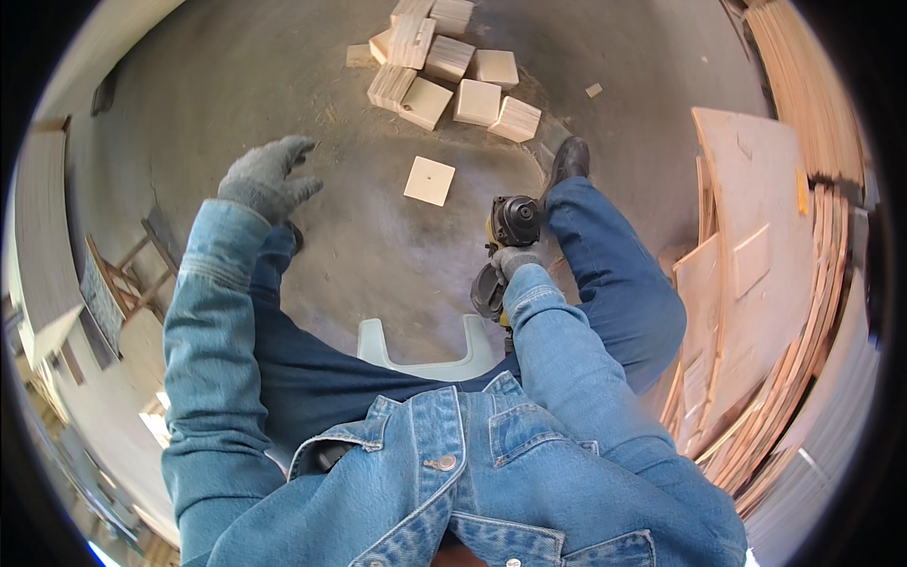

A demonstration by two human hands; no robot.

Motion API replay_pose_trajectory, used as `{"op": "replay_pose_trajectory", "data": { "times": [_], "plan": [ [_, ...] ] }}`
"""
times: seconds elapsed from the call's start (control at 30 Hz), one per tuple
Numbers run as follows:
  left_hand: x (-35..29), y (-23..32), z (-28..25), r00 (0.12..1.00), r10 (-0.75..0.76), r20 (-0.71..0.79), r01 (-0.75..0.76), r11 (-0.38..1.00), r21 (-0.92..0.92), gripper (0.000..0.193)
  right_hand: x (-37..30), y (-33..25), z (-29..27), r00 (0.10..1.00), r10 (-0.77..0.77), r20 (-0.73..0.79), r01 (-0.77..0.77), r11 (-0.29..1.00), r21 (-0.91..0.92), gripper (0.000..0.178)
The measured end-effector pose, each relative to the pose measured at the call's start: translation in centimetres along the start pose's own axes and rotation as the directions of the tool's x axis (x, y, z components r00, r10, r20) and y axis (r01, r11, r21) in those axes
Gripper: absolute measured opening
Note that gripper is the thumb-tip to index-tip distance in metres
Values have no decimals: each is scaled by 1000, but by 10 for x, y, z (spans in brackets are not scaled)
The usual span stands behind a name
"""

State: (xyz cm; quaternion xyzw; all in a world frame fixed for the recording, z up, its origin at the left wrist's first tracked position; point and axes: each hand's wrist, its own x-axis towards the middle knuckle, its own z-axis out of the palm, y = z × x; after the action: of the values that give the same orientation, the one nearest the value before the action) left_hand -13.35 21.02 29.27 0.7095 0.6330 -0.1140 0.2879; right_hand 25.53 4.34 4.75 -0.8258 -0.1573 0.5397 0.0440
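Note:
My right hand (515, 261), in a grey glove, grips a black-and-yellow nail gun (516, 221). The tool is held low between my knees, near the right leg, and my sleeve covers part of it. My left hand (271, 177), gloved the same way, hovers over the floor to the left with its fingers apart and nothing in it. Between the two hands and a little farther off, a square pale wooden board (430, 181) lies flat on the floor, with a small dark spot near its middle.
Beyond the board lies a heap of stacked square wooden blocks (450, 59). A white plastic stool (416, 369) is under me. Plywood sheets (756, 246) and stacked boards lean at the right; a wooden frame (132, 274) stands at the left. A small wood scrap (593, 90) lies far right.

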Motion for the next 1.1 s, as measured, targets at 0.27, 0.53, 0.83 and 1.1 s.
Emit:
{"op": "replay_pose_trajectory", "data": {
  "times": [0.27,0.53,0.83,1.1],
  "plan": [
    [19,23,23,987,-16,158,7,998,58,60,33,14,-3,998,41,41,-36,991,-129,4],
    [23,39,31,985,16,172,-34,994,101,59,20,-9,-7,984,133,122,-90,948,-305,34],
    [8,56,17,991,86,104,-96,991,97,58,48,13,3,999,42,17,-39,986,-164,5],
    [-8,52,4,985,168,33,-171,978,122,58,13,0,-2,994,105,-32,-102,990,103,4]
  ]
}}
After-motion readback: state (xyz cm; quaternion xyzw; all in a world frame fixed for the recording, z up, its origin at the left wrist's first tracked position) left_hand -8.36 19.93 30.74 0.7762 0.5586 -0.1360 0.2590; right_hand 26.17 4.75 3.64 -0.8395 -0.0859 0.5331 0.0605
